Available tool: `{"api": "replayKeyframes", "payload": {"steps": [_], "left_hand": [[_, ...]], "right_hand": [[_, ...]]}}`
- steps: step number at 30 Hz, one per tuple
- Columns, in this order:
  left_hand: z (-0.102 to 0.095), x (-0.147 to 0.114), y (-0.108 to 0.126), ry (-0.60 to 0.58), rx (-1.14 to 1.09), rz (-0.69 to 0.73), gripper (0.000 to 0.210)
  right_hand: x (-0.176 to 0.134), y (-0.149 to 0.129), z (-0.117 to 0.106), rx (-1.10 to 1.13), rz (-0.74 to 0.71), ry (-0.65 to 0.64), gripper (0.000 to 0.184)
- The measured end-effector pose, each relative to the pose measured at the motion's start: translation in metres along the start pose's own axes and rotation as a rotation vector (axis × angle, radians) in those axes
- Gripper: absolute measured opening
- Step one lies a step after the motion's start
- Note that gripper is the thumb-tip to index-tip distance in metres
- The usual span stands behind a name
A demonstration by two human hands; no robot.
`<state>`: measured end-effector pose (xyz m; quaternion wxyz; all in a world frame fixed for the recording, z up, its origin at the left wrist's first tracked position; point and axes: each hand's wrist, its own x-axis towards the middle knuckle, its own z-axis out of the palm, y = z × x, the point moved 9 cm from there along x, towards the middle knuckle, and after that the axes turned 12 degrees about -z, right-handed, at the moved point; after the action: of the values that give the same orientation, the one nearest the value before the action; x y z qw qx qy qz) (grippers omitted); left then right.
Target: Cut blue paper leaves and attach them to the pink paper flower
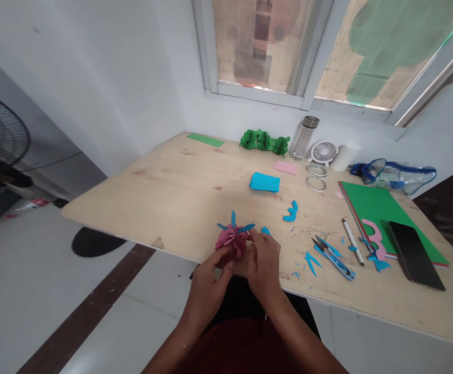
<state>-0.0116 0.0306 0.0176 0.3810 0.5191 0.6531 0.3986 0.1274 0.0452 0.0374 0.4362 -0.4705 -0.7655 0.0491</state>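
A pink paper flower (232,238) with several narrow blue paper strips standing out of its top is between my hands, near the table's front edge. My left hand (209,278) pinches it from the lower left, thumb and fingers against the petals. At its right side, my right hand (263,259) has its fingers curled in and touching the flower. Just behind my right fingers lies a small blue paper piece (265,230). A scalloped blue paper cutout (290,211) rests a little farther off to the right.
Thread snips (334,258), blue scraps (311,262), a white marker (353,241) and a phone (416,254) lie right, by green sheets (385,208). Farther back are a blue paper stack (264,182), tape rolls (316,183), green paper flowers (264,142), a bottle (304,137) and a small fan (324,151).
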Motion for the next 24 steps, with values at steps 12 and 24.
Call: {"api": "replayKeyframes", "payload": {"steps": [12, 24], "left_hand": [[-0.006, -0.002, -0.015, 0.081, 0.017, -0.123, 0.036], [-0.003, -0.006, -0.018, 0.032, -0.093, -0.127, 0.031]], "right_hand": [[-0.005, 0.058, -0.042, -0.204, 0.084, -0.055, 0.027], [0.048, 0.08, 0.01, -0.226, -0.03, -0.615, 0.025]]}}
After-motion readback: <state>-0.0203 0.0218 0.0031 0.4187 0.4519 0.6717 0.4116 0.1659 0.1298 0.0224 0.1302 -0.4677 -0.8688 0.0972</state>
